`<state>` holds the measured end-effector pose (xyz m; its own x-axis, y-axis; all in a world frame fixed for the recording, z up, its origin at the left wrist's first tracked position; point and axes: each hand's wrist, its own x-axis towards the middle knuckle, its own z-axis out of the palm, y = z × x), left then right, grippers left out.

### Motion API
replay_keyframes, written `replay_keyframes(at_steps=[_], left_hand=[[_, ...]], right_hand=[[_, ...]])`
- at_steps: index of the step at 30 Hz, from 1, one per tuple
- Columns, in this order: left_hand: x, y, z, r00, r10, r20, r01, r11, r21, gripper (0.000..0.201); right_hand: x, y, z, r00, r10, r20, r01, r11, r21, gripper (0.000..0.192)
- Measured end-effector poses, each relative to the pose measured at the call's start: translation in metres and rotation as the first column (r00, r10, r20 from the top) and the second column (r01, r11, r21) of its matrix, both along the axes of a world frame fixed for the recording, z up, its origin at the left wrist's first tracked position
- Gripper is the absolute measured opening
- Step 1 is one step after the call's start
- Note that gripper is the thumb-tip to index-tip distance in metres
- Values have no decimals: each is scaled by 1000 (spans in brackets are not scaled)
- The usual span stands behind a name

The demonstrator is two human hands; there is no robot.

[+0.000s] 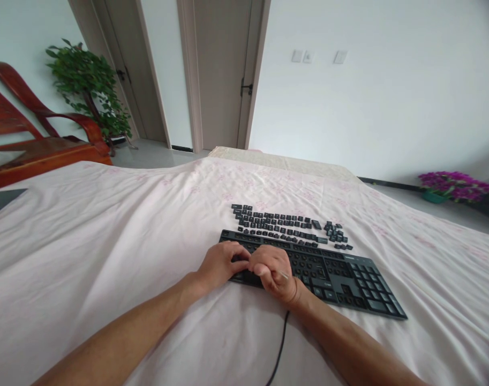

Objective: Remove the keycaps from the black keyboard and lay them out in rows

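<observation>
Cable (279, 343) at lower centre; both hands (220, 264) (275, 273) on keyboard (348, 279), fingers curled, grip unclear. Loose keycaps (284, 225) above may scatter across the soft bed (107, 241) if jolted.

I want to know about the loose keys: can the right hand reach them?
Probably yes. The right hand rests on the keyboard, and the loose keys lie just beyond it on the sheet, with nothing between.
</observation>
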<state>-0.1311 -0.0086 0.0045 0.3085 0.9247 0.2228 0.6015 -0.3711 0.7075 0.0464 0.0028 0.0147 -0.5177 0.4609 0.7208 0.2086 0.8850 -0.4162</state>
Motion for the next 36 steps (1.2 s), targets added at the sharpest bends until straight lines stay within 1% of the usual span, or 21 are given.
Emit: replay_keyframes(at_steps=[1, 3, 5, 6, 8, 10, 12, 15, 18, 22, 24, 27, 29, 31, 34, 36], left_hand=[[0, 0, -1, 1000, 13, 23, -12, 1000, -11, 13], [0, 0, -2, 997, 50, 63, -48, 998, -39, 14], [1, 0, -2, 989, 99, 107, -91, 993, -76, 14], [1, 0, -2, 983, 121, 136, -109, 990, -94, 12], [1, 0, -2, 964, 156, 215, -131, 984, -124, 10], [1, 1, -4, 940, 167, 297, -130, 982, -139, 20], [1, 1, -7, 917, 170, 360, -129, 982, -135, 29], [1, 1, -11, 900, 176, 398, -135, 982, -130, 33], [2, 0, -13, 899, 177, 400, -130, 981, -141, 35], [1, 0, -13, 906, 151, 396, -102, 985, -142, 47], [0, -1, -12, 888, 160, 431, -111, 984, -136, 49], [-2, -2, -11, 843, 183, 507, -152, 983, -101, 40], [-3, -2, -11, 823, 188, 535, -182, 981, -64, 36], [-3, -3, -11, 817, 203, 539, -219, 975, -35, 35], [-3, -2, -11, 821, 239, 518, -268, 963, -19, 32], [-3, -1, -11, 827, 256, 501, -286, 958, -17, 31]], right_hand=[[1, 1, 3, 999, -16, 45, 13, 998, 64, 56], [2, 3, 11, 988, -103, 115, 82, 980, 179, 54], [3, 5, 21, 964, -205, 167, 166, 961, 220, 45], [3, 6, 26, 950, -241, 200, 200, 958, 206, 40], [3, 7, 32, 909, -289, 301, 263, 957, 123, 33], [4, 9, 33, 859, -307, 410, 328, 944, 21, 28], [5, 10, 29, 828, -288, 481, 356, 933, -55, 23], [6, 12, 22, 835, -237, 497, 334, 935, -115, 16], [6, 12, 20, 837, -239, 492, 347, 928, -140, 14], [6, 14, 24, 823, -240, 515, 373, 912, -171, 12], [9, 20, 28, 813, -273, 514, 411, 894, -176, 12], [19, 43, 38, 778, -377, 502, 519, 837, -175, 18], [27, 68, 44, 739, -448, 504, 593, 787, -169, 20], [34, 97, 48, 701, -512, 497, 655, 738, -163, 16], [37, 137, 47, 662, -531, 529, 694, 700, -166, 14], [35, 157, 42, 622, -527, 579, 721, 674, -160, 14]])
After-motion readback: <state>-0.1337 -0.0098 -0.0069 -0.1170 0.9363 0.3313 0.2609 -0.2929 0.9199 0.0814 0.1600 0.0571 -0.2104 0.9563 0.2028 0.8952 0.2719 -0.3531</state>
